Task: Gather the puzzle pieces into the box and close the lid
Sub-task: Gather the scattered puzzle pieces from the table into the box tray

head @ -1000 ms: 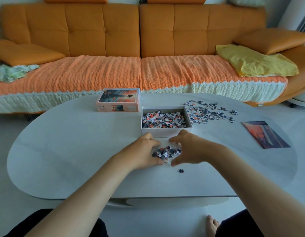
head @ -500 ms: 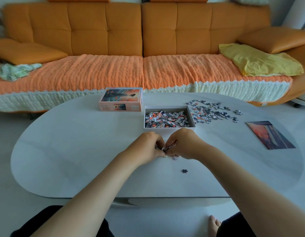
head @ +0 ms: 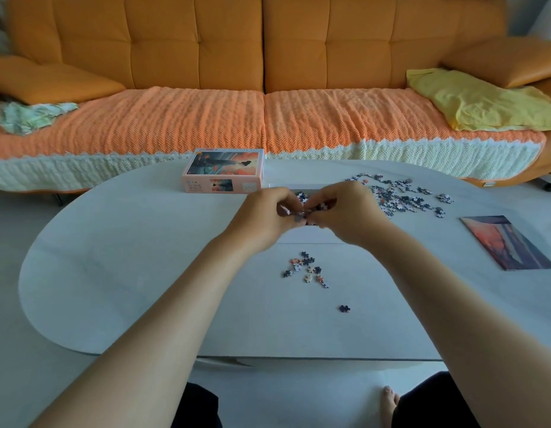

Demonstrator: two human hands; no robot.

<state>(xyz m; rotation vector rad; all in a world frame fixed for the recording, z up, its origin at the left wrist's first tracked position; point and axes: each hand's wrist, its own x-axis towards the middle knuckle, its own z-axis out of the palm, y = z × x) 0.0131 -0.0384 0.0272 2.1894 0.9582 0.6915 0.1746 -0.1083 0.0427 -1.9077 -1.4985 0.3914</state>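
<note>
Over the open box (head: 311, 237), her left hand (head: 261, 217) and right hand (head: 348, 211) together clutched a handful of puzzle pieces (head: 305, 213).

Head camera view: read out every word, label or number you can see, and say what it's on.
Box lid, front side: small print beside a little picture, too blurred to read.
Picture card: no text visible.
Nothing else shows readable lettering.
</note>
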